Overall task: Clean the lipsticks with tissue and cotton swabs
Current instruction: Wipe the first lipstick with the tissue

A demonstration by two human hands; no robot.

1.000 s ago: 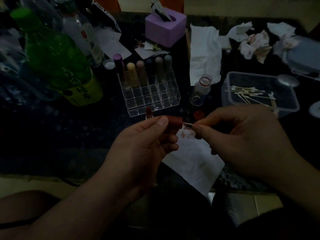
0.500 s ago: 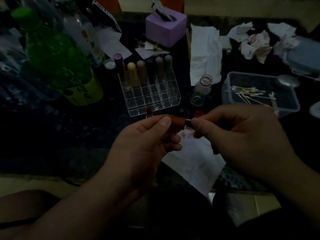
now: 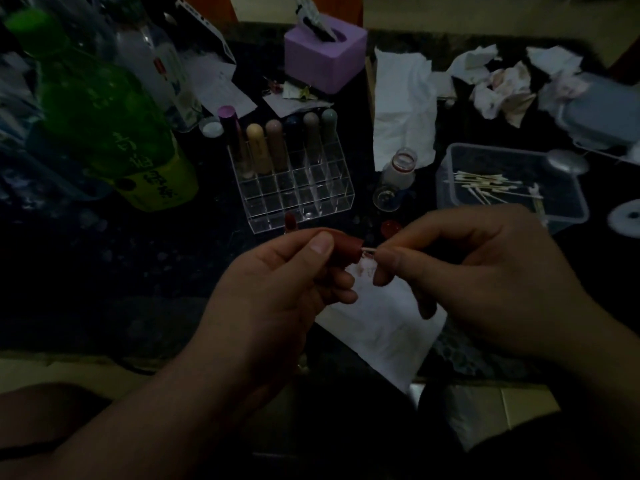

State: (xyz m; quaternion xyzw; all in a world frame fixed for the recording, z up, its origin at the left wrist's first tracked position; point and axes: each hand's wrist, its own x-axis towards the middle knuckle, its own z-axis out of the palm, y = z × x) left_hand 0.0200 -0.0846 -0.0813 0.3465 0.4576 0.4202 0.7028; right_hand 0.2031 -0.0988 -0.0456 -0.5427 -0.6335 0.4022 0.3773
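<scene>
Left hand (image 3: 277, 292) grips lipstick cap (image 3: 348, 249); right hand (image 3: 485, 278) pinches swab (image 3: 368, 250).

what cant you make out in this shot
Head view, very dim:
- cotton swab: tip hidden at the red lipstick piece's mouth, rest inside the right hand.
- red lipstick piece: cap or body unclear, left hand covers most.
- grey container: cut off by right edge.
</scene>
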